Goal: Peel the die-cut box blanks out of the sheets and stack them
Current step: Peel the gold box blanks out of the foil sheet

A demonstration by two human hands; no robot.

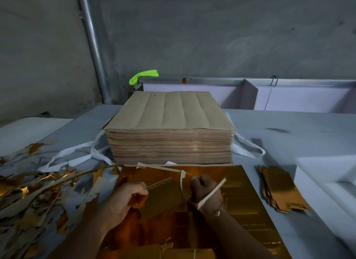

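Note:
A shiny gold die-cut sheet (242,197) lies flat on the table in front of me. My left hand (123,199) grips part of the sheet near its left side, fingers curled on the gold card. My right hand (207,189) is a fist around a thin waste strip (212,192) that runs up to the right and curls behind the fingers. A tall stack of uncut sheets (171,131), brown backs up, stands just beyond. A small stack of peeled gold blanks (279,187) lies to the right of the sheet.
A heap of gold and white waste strips (32,185) covers the table's left side. White strapping loops (248,145) lie around the tall stack. A white block (325,174) sits at the right edge. A bright green cloth (143,76) hangs on the rail behind.

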